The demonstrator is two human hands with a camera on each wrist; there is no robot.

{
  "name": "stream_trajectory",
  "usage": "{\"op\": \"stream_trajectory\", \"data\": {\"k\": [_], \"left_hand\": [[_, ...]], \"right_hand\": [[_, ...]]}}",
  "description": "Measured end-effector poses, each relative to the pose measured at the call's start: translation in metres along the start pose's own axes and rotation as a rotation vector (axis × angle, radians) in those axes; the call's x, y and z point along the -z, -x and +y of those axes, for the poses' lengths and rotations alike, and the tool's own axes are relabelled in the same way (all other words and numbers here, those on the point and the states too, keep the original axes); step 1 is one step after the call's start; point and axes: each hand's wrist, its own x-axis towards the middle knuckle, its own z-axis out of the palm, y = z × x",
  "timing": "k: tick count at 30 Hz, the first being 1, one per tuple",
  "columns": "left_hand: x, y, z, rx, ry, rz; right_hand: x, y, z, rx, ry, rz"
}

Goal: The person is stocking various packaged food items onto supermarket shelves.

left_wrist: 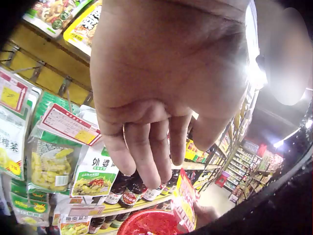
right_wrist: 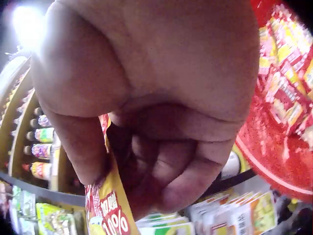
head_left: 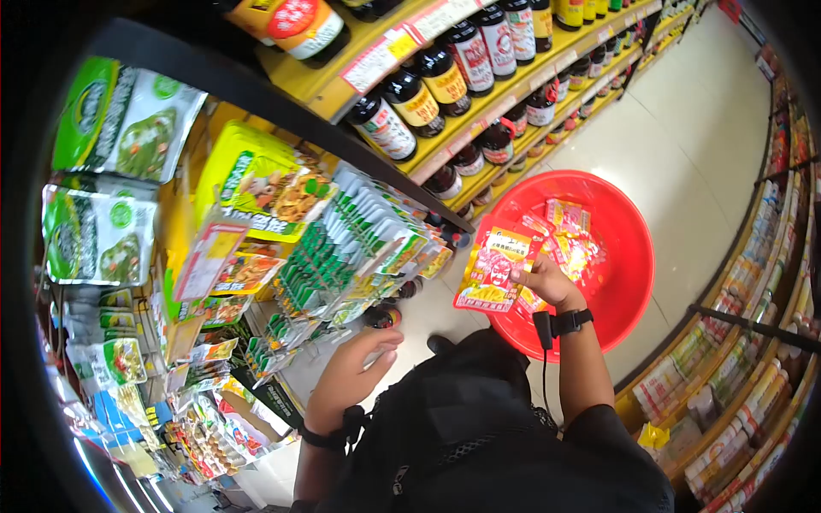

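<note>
In the head view my right hand [head_left: 550,282] pinches a red and yellow seasoning packet [head_left: 496,269] between thumb and fingers, its printed front facing up. The right wrist view shows the packet [right_wrist: 110,205] edge-on under the thumb, with the other fingers curled behind it. Beneath that hand stands a large red tub [head_left: 629,295] with several similar packets [head_left: 569,227] lying inside. My left hand [head_left: 352,376] hovers beside the hanging racks, holding nothing. Its fingers [left_wrist: 142,152] are loosely extended in the left wrist view.
Green and white hanging packets [head_left: 333,248] crowd the rack to the left, with price tags [head_left: 205,256] sticking out. Dark sauce bottles [head_left: 445,85] line the yellow shelves ahead. A curved shelf of jars [head_left: 735,342] borders the right. Pale floor tiles [head_left: 693,128] run between.
</note>
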Motion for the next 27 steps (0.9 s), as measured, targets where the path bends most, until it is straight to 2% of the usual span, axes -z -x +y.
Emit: {"op": "stream_trajectory", "data": {"k": [2,6,11,13,15,17,18,20,23,24,25,27], "left_hand": [[-0.001,-0.001,0.000,-0.049,0.008,0.007],[-0.006,-0.001,-0.009,-0.076,0.130,0.002],[-0.001,0.014,-0.011,-0.063,0.137,0.031],[0.004,0.021,-0.012,-0.049,0.079,0.017],[-0.001,0.027,-0.025,-0.056,0.172,0.067],[-0.004,0.029,-0.039,-0.090,0.224,0.131],[-0.002,0.034,-0.037,-0.057,0.219,0.133],[0.000,0.043,-0.045,-0.031,0.159,0.138],[0.010,0.055,-0.051,0.004,0.059,0.132],[0.012,0.060,-0.051,-0.054,0.095,0.170],[0.005,0.057,-0.071,-0.038,0.129,0.182],[0.015,0.068,-0.067,-0.090,0.102,0.225]], "right_hand": [[-0.039,-0.006,-0.037,0.075,-0.022,-0.084],[-0.082,-0.012,-0.079,0.093,0.052,-0.308],[-0.127,-0.013,-0.092,0.116,0.046,-0.441],[-0.144,-0.014,-0.090,0.098,0.045,-0.451],[-0.158,-0.013,-0.088,0.048,0.068,-0.451],[-0.165,-0.014,-0.085,0.042,0.254,-0.467],[-0.176,-0.013,-0.086,0.148,0.267,-0.467],[-0.185,-0.013,-0.087,0.048,0.307,-0.512],[-0.196,-0.012,-0.084,0.042,0.352,-0.516],[-0.208,-0.009,-0.087,0.070,0.345,-0.520],[-0.215,-0.008,-0.090,0.097,0.339,-0.518],[-0.232,-0.006,-0.091,0.112,0.392,-0.493]]}}
